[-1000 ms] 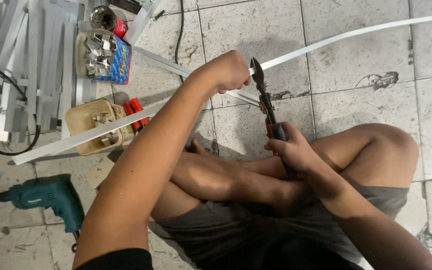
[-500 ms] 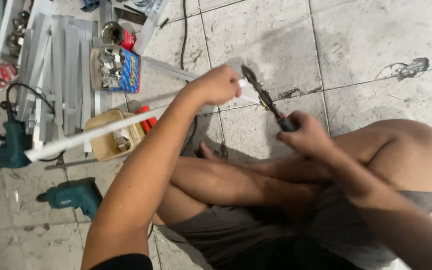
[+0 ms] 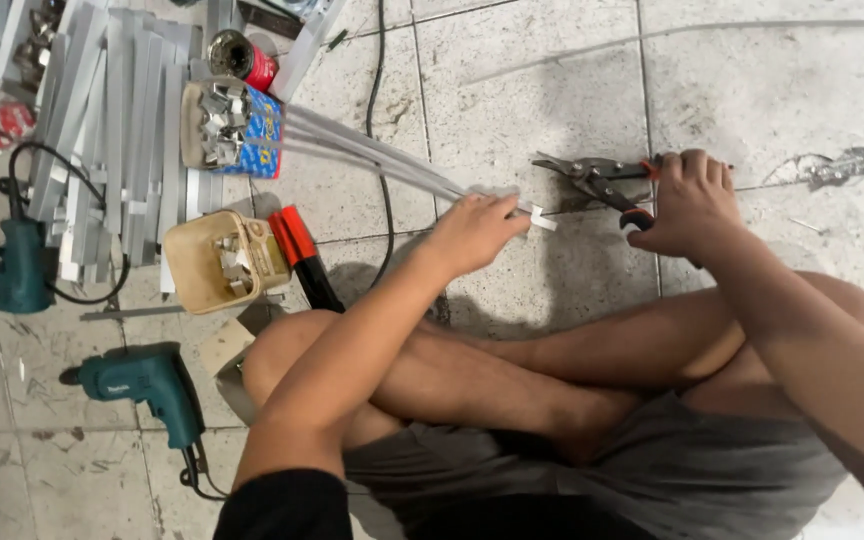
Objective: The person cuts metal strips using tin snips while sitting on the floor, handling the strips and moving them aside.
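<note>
My right grip [image 3: 687, 200] is closed around the red-and-black handles of a pair of tin snips [image 3: 602, 180], whose grey blades point left and lie low over the floor tiles [image 3: 752, 90]; whether the blades are apart or together I cannot tell. My left grip [image 3: 477, 228] is pinched on the near end of a long white strip [image 3: 372, 152], with a short white offcut end [image 3: 540, 217] showing just past the fingertips, near the snips' blade tips but apart from them. The strip runs up and to the left from my left grip, alongside one or two like strips, to a blue box of small metal pieces [image 3: 227, 128]. Below both grips my crossed legs [image 3: 552, 360] rest on the floor. Left of my left forearm lie a red-and-black tool [image 3: 300, 252] and, touching it, a tan tub of small white parts [image 3: 220, 262]. Farther left a stack of grey-white strips [image 3: 102, 130] lies on the tiles, with a red-labelled can [image 3: 242, 58] at its upper edge. A black cable [image 3: 380, 120] runs down the floor between the stack and my left grip. Two teal power drills lie at the left margin, one upper [image 3: 2, 275] and one lower [image 3: 147, 385].
</note>
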